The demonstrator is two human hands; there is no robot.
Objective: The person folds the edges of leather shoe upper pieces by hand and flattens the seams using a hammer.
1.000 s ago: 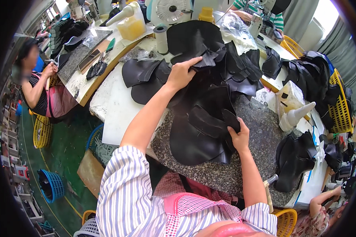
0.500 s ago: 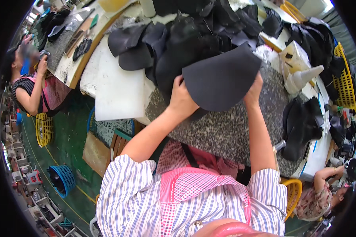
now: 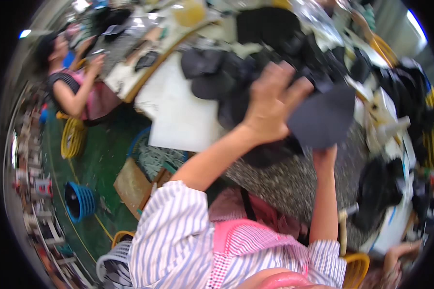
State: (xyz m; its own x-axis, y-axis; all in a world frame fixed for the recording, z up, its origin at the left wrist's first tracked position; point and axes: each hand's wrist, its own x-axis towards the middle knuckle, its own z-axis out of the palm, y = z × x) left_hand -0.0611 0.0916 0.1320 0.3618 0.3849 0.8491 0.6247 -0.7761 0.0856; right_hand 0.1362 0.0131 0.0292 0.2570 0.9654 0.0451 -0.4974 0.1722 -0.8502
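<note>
Since the left hand (image 3: 270,108) has opened beside the curved, matte-black, leather-like piece (image 3: 323,118), support now appears left to the right hand (image 3: 325,158), right of centre.

Left fingers spread apart, contact unclear; right fingers hidden behind the piece, closure cannot be told. Piece is over the speckled grey stone worktop (image 3: 279,188). Lower left: blue lattice plastic basket (image 3: 87,198), dark contents (image 3: 73,202); left of centre, blue-rimmed round basket (image 3: 131,150), pale tangled strips (image 3: 159,164).

White worktop (image 3: 155,92) carries heap of black pieces (image 3: 270,29), white sheet (image 3: 185,125). Speckled stone slab (image 3: 284,185): dark pieces (image 3: 375,192) at right. Green floor (image 3: 101,171): blue basket (image 3: 86,202).
</note>
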